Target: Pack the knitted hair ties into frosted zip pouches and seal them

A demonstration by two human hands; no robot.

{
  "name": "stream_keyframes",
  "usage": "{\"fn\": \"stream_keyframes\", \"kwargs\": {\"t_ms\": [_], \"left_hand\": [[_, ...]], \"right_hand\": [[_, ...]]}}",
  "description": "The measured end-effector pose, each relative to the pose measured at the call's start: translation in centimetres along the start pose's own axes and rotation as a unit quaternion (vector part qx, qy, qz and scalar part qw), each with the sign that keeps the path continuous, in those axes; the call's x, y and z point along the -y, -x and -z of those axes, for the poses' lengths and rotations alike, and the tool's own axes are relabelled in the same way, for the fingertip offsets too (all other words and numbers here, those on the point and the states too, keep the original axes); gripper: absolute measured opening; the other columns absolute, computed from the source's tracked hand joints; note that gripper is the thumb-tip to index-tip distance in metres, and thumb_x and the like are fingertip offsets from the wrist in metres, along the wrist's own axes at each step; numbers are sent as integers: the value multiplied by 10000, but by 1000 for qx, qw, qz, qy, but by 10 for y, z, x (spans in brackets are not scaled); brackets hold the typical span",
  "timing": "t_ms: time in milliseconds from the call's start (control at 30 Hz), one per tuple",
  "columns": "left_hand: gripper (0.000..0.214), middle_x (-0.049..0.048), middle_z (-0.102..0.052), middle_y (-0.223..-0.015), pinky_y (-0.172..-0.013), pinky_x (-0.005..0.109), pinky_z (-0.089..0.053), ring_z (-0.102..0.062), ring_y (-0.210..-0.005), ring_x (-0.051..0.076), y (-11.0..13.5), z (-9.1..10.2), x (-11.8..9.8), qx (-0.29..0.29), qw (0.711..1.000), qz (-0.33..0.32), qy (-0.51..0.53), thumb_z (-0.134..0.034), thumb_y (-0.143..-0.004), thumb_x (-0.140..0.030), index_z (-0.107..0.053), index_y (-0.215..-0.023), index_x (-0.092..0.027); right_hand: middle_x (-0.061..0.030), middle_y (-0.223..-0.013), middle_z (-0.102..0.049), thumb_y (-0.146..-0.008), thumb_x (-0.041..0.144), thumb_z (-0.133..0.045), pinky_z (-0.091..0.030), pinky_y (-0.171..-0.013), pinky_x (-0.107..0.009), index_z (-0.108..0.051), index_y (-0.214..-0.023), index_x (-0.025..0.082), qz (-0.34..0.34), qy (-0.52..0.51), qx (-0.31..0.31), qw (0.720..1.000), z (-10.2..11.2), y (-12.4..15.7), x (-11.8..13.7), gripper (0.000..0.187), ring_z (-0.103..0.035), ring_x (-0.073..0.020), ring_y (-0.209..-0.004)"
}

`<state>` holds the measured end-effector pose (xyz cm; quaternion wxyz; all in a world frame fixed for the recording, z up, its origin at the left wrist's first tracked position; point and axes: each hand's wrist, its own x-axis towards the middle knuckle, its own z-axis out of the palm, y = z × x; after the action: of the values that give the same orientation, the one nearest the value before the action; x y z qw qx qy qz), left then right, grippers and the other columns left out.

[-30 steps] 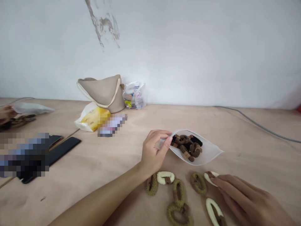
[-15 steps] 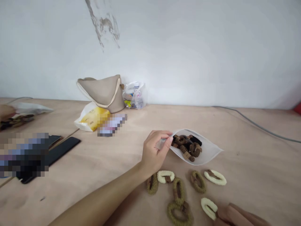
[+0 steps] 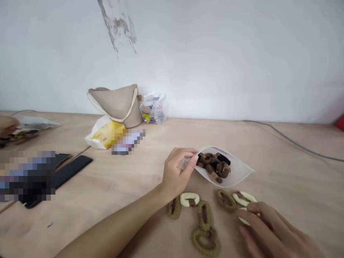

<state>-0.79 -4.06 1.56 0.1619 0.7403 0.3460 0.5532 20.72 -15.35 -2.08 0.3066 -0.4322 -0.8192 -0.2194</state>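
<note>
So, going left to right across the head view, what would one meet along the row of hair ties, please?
Olive hair tie, cream hair tie, olive hair tie, olive hair tie, cream hair tie, right hand.

The person's left hand [image 3: 177, 172] pinched the edge of a clear plastic pouch [image 3: 239, 175] holding brown and black hair ties [image 3: 213, 165]. At the pouch's five o'clock, the right hand [image 3: 271, 229] lay curled over a cream hair tie [image 3: 243, 219], just beside an olive hair tie [image 3: 225, 200]. A beige shoulder bag [image 3: 114, 105] stood at eleven o'clock on the plywood table [image 3: 282, 150].
</note>
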Motion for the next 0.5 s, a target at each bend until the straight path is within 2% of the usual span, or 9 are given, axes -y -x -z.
{"fn": "stream_keyframes", "kwargs": {"t_ms": [100,200,267,367,433,500], "left_hand": [[65,43,-709,-882,-800,325,-511,-653,-845,173,0,0,0,0,1000,2,2,-589,-824,-167,-623,-779,-199],[71,49,-709,-884,-807,329,-513,-655,-855,178,0,0,0,3,1000,3,4,-583,-826,-165,-629,-782,-195],[75,56,-711,-889,-814,333,-513,-654,-864,182,0,-1,-1,5,1000,1,5,-581,-827,-166,-637,-785,-191],[77,59,-713,-889,-818,337,-516,-653,-866,185,0,-1,-2,4,1000,0,11,-582,-829,-178,-646,-789,-191],[75,56,-713,-880,-817,340,-516,-654,-860,186,0,-2,-3,1,1000,-2,12,-586,-829,-186,-650,-790,-194],[68,55,-712,-881,-818,343,-514,-653,-861,187,-1,-1,-4,-2,1000,-2,8,-592,-826,-186,-652,-795,-196]], "right_hand": [[-68,-766,-645,-943,234,-297,-501,-485,-228,-632,-887,176,-9,27,11,1000,-6,-19,10,345,-642,-144,-592],[-46,-703,-652,-949,190,-278,-493,-529,-254,-605,-758,205,14,15,-18,1000,-9,-26,17,379,-636,-155,-601],[-18,-651,-648,-938,156,-325,-484,-589,-253,-590,-755,209,49,-3,-55,997,-5,-28,16,327,-635,-147,-609],[7,-638,-648,-921,129,-409,-466,-653,-255,-596,-857,190,88,-13,-81,993,6,-37,7,207,-627,-134,-614],[-20,-736,-674,-905,150,-481,-459,-681,-276,-601,-958,158,56,-3,-76,996,11,-48,1,131,-630,-148,-663],[-57,-842,-683,-885,161,-531,-455,-688,-288,-590,-1046,125,-3,3,-70,998,13,-58,-2,175,-630,-162,-708]]}}
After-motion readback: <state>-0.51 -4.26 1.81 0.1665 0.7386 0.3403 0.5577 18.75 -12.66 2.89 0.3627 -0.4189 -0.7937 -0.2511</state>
